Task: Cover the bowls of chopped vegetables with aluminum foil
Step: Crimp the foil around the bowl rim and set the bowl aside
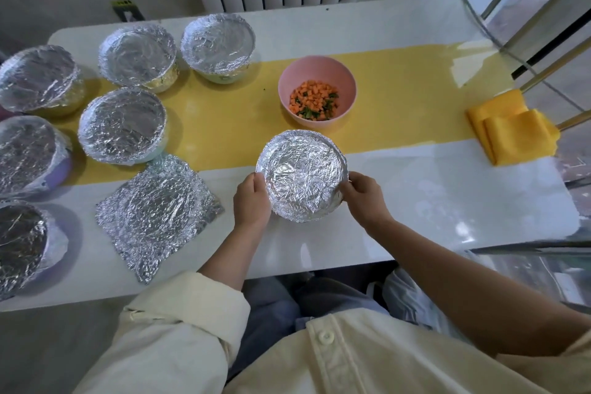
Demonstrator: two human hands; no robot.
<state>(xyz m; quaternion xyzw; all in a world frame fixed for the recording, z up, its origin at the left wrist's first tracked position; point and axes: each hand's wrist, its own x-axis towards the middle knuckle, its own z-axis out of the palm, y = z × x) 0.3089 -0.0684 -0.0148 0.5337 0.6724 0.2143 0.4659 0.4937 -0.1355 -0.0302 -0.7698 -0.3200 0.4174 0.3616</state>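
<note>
- Pinching snug under the rim all round would finish the wrapped bowl [302, 174], which sits just this side of the pink bowl [316, 70]; the left hand [252, 201] and right hand [364, 198] grip its sides, fingers curled.
- A foil sheet [156, 214] lies nearer than the pink bowl and to its left, likely meant for it.

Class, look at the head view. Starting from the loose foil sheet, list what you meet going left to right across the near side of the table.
In order: loose foil sheet → left hand → foil-covered bowl → right hand → folded yellow cloth.
</note>
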